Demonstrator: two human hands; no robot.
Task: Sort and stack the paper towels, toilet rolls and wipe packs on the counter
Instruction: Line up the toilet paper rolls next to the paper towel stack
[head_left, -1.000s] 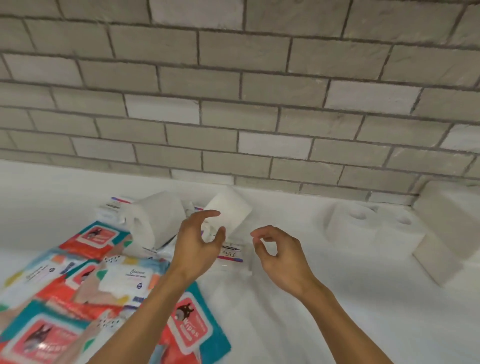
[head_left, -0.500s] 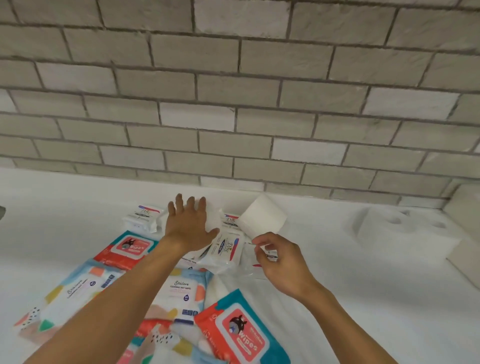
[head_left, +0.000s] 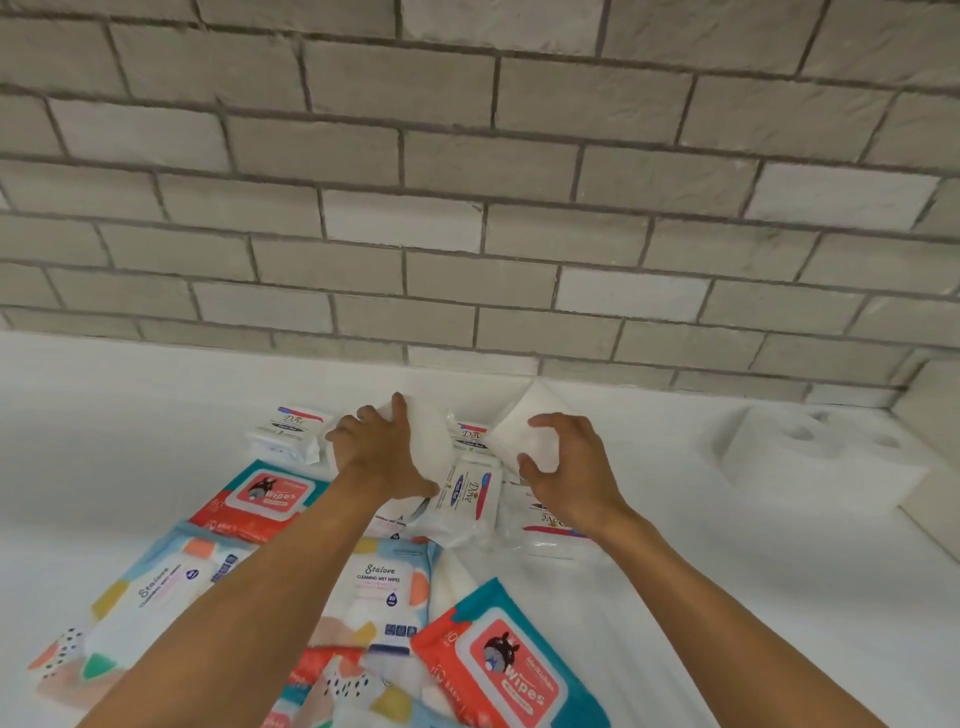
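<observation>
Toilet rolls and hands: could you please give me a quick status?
Left hand gripping a white roll. Right hand open, closing on a white pack. Two toilet rolls already parked right. Dove packs cluttered beneath the hands.

The left hand (head_left: 382, 457), raised with curled fingers a second ago and then laid flat on the toilet roll (head_left: 423, 441), now wraps around it, thumb spread toward the Dove pack (head_left: 467, 493). The right hand (head_left: 566, 473), earlier pinched low beside the small packs, has opened and risen to cup the near edge of the white tissue block (head_left: 524, 426).
</observation>
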